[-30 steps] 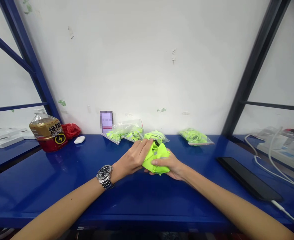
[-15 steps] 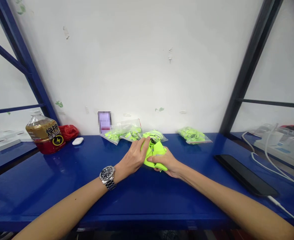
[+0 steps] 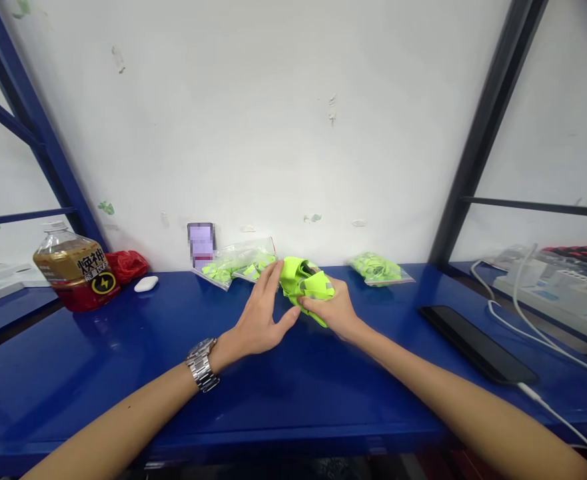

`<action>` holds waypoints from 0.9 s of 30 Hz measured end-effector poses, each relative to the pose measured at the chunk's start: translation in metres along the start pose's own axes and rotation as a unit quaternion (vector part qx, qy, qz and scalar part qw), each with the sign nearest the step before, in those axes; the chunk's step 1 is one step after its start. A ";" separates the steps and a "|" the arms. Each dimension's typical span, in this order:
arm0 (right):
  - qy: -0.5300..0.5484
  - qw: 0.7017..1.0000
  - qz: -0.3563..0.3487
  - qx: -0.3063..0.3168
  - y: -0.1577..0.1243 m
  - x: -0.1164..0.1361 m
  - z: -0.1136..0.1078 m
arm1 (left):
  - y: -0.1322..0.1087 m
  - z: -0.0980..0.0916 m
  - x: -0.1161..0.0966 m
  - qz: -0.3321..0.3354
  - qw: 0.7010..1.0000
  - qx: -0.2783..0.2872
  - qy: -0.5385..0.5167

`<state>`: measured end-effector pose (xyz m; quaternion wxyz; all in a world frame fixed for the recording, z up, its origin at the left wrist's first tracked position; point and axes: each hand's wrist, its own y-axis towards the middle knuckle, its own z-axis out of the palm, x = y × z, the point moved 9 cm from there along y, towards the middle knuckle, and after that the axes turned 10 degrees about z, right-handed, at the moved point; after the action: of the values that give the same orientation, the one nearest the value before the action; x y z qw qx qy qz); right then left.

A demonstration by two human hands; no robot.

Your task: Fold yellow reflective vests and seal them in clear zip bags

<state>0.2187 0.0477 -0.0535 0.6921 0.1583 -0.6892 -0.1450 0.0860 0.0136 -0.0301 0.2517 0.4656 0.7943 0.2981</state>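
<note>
My right hand (image 3: 338, 310) grips a bundle of neon-yellow reflective strap (image 3: 303, 280), its thumb pressed across the front. The strap is folded over itself, with a grey reflective stripe and a dark part showing at the top. My left hand (image 3: 258, 313), a metal watch on its wrist, is open at the bundle's left side. Its fingers are straight and the thumb stands apart; whether the fingertips touch the strap I cannot tell. Behind lie clear bags of similar yellow strap (image 3: 218, 270), and another such bag (image 3: 376, 268) sits to the right.
On the blue table (image 3: 273, 407), a large drink bottle (image 3: 76, 267), a red plastic bag (image 3: 128, 265) and a white earbud case (image 3: 146, 284) stand left. A phone (image 3: 202, 243) leans on the wall. A black phone (image 3: 478, 343) with a charging cable (image 3: 548, 403) lies right.
My left hand has let go of the strap bundle and opened, its thumb swinging away. The bundle, still in my right hand, has turned and risen slightly. The view has shifted a little right.
</note>
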 end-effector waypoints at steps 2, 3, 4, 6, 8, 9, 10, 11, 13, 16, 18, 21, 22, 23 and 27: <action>-0.029 0.999 -0.017 0.022 -0.004 0.004 0.009 | -0.001 -0.001 0.003 -0.019 1.000 -0.021 -0.012; -0.037 0.998 -0.017 0.040 -0.007 0.005 0.015 | -0.001 -0.001 0.005 -0.028 0.999 -0.029 -0.016; -0.041 0.997 -0.013 0.059 -0.010 0.005 0.022 | -0.001 -0.002 0.008 -0.035 0.998 -0.035 -0.024; -0.041 0.995 -0.004 0.091 -0.016 0.006 0.032 | -0.001 -0.002 0.013 -0.049 0.996 -0.041 -0.057; -0.036 0.993 0.000 0.114 -0.020 0.009 0.038 | -0.001 -0.003 0.020 -0.075 0.991 -0.046 -0.100; -0.035 0.992 0.001 0.120 -0.020 0.011 0.039 | -0.001 -0.004 0.023 -0.091 0.987 -0.050 -0.120; -0.035 0.991 0.002 0.126 -0.021 0.013 0.038 | -0.001 -0.006 0.025 -0.106 0.983 -0.055 -0.137; -0.033 0.991 0.005 0.129 -0.020 0.014 0.037 | -0.001 -0.007 0.026 -0.116 0.980 -0.061 -0.151; -0.027 0.991 0.017 0.133 -0.019 0.014 0.034 | -0.001 -0.011 0.027 -0.124 0.974 -0.074 -0.174; -0.020 0.991 0.031 0.131 -0.017 0.011 0.029 | -0.001 -0.016 0.030 -0.126 0.969 -0.093 -0.190; -0.017 0.991 0.031 0.128 -0.016 0.008 0.027 | -0.004 -0.018 0.038 -0.140 0.963 -0.113 -0.200; -0.004 0.992 0.038 0.122 -0.013 0.005 0.026 | -0.011 -0.017 0.057 -0.185 0.935 -0.165 -0.254; 0.004 0.992 0.043 0.117 -0.013 0.005 0.026 | -0.013 -0.013 0.063 -0.208 0.914 -0.185 -0.295; 0.011 0.993 0.049 0.111 -0.012 0.004 0.025 | -0.016 -0.007 0.069 -0.231 0.889 -0.203 -0.338; 0.035 0.993 0.064 0.090 -0.012 0.006 0.020 | -0.017 0.014 0.074 -0.294 0.816 -0.222 -0.446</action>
<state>0.1988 0.0339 -0.0530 0.7067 0.1806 -0.6832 -0.0327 0.0524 0.0759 -0.0610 0.7507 0.2230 0.6064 0.1378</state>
